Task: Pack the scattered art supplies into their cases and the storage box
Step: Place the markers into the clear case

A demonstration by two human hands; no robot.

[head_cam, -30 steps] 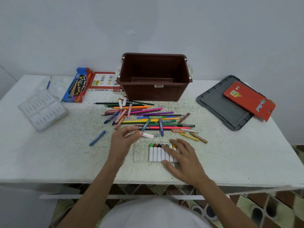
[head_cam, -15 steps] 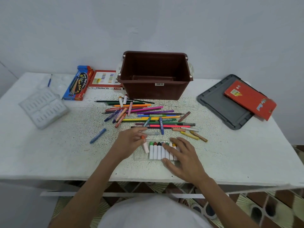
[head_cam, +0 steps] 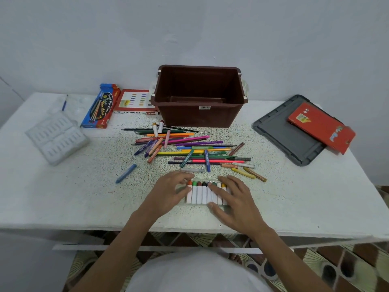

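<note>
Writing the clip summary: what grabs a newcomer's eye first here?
The bright sprawl of pencils and crayons at the table's centre, just in front of the open brown storage box. Nearer the camera, the left hand and right hand meet over a clear case holding a row of white-wrapped crayons, the right hand's fingers flat on them. At far right, a red case lies partly on the grey lid.

Wht table (head_cam: 63,203), gry wall (head_cam: 189,28), tiled flr (head_cam: 347,268)

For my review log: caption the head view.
Left hand and right hand rest on clear plastic tray of white-wrapped crayons; scattered coloured pencils, brown plastic storage box beyond.
</note>
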